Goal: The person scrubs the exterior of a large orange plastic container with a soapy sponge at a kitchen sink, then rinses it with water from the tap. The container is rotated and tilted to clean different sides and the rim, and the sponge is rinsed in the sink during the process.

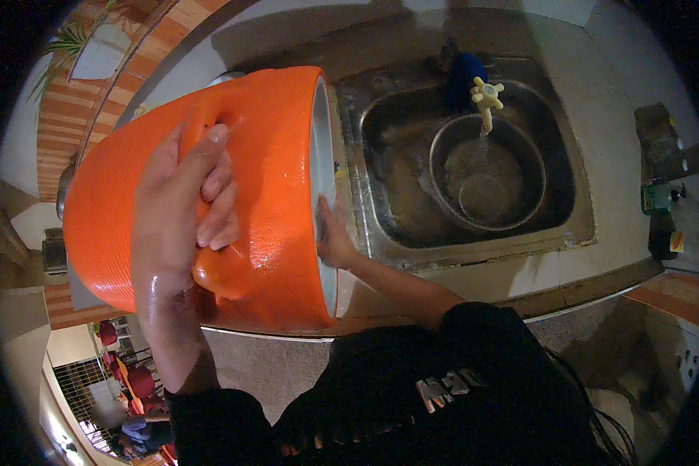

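A large orange insulated drink cooler (268, 175) lies on its side on the counter, its wet surface shining. Its pale open mouth (324, 151) faces the sink. My left hand (180, 192) is wrapped around the moulded side handle of the cooler. At the mouth, my right hand (336, 236) reaches in over the rim; its fingertips are partly hidden inside, and whether they hold anything is not visible. To the right, a round metal pot (442, 192) stands in the steel sink (396, 227). Water runs into it from a tap with a cream cross handle (487, 93).
A blue item (465, 78) is behind the tap. A green bottle (657, 199) stands at the far right of the tiled counter (611, 215). The counter's front edge runs before me. At lower left, a seated person (143, 434) is near red chairs (140, 381).
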Demonstrator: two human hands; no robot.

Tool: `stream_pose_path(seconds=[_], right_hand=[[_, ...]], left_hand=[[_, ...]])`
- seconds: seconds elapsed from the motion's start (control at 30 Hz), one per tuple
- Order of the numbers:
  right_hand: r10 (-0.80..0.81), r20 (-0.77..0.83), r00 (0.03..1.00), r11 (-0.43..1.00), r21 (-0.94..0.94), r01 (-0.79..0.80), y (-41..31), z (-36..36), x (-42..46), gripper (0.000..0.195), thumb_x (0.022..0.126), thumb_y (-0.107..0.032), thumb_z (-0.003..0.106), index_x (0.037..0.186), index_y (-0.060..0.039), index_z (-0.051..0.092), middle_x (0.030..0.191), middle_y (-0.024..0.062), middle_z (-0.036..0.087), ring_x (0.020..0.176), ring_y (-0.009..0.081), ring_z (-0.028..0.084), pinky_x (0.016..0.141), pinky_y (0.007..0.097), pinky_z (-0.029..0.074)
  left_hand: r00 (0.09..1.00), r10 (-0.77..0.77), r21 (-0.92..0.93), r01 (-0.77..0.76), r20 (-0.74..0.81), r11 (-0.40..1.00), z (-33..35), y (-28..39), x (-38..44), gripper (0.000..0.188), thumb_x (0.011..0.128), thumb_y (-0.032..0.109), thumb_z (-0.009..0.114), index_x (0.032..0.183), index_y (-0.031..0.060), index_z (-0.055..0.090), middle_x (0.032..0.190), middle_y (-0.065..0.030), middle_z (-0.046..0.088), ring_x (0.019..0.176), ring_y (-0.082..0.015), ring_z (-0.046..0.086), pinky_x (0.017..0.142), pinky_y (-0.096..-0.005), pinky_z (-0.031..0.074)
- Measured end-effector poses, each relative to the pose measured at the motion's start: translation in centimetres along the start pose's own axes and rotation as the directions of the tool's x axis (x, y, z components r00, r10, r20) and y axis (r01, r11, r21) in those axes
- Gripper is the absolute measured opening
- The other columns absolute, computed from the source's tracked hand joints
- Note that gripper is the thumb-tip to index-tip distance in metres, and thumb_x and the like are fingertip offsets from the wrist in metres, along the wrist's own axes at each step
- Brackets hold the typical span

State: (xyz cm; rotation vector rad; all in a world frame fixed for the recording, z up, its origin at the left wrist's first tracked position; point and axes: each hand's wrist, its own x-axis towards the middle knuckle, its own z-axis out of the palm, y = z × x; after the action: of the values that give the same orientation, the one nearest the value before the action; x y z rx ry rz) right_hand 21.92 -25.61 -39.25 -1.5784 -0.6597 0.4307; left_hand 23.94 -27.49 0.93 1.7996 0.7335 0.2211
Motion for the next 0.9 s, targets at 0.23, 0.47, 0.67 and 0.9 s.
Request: stream_pose_path(seconds=[0.23,0.47,0.67,0.9], right_hand=[[0.026,-0.002,1.000,0.996,0.088,-0.026,-1.3,-0.6,0.3,0.109,0.077,-0.028,0.081,0.155,-0.0007,0.010,0.157,0.0329,-0.006,0.147,0.0470,0.011,0.119,0.0431,0.021],[0.040,-0.022,0.999,0.989,0.143,-0.036,-2.9,-0.5,0.4,0.103,0.076,-0.022,0.080,0.154,-0.0001,0.016,0.157,0.0323,-0.003,0.146,0.0466,0.017,0.118,0.0432,0.024],[0.023,-0.091,0.996,0.995,0.098,-0.014,-2.8,0.7,0.9,0.100,0.075,-0.012,0.080,0.155,-0.0062,0.020,0.158,0.0301,0.001,0.144,0.0461,0.024,0.117,0.0437,0.028],[0.017,-0.118,0.993,0.995,0.098,-0.005,-3.4,1.1,0.9,0.092,0.077,-0.008,0.077,0.154,-0.0138,0.028,0.157,0.0298,0.006,0.143,0.0451,0.025,0.117,0.0433,0.028]], left_hand=[[0.996,-0.047,-0.002,0.047,-0.077,0.999,-2.3,-0.2,0.5,0.020,0.099,0.024,0.056,0.109,0.0089,0.049,0.066,0.0026,0.035,0.038,-0.0050,0.027,0.033,-0.0229,0.021],[0.977,-0.045,-0.073,0.031,-0.207,0.997,-7.1,-0.9,0.5,0.027,0.099,0.026,0.056,0.116,0.0051,0.053,0.064,0.0050,0.033,0.037,-0.0028,0.023,0.032,-0.0197,0.017],[0.976,-0.022,-0.149,-0.011,-0.218,0.989,-11.8,-2.4,0.6,0.026,0.101,0.025,0.052,0.114,0.0030,0.057,0.060,0.0061,0.031,0.036,-0.0023,0.022,0.030,-0.0196,0.016],[0.999,0.035,-0.308,-0.037,-0.013,0.951,-20.3,-6.4,1.5,0.031,0.105,0.024,0.044,0.124,0.0013,0.052,0.057,0.0053,0.038,0.031,-0.0024,0.027,0.026,-0.0183,0.025]])
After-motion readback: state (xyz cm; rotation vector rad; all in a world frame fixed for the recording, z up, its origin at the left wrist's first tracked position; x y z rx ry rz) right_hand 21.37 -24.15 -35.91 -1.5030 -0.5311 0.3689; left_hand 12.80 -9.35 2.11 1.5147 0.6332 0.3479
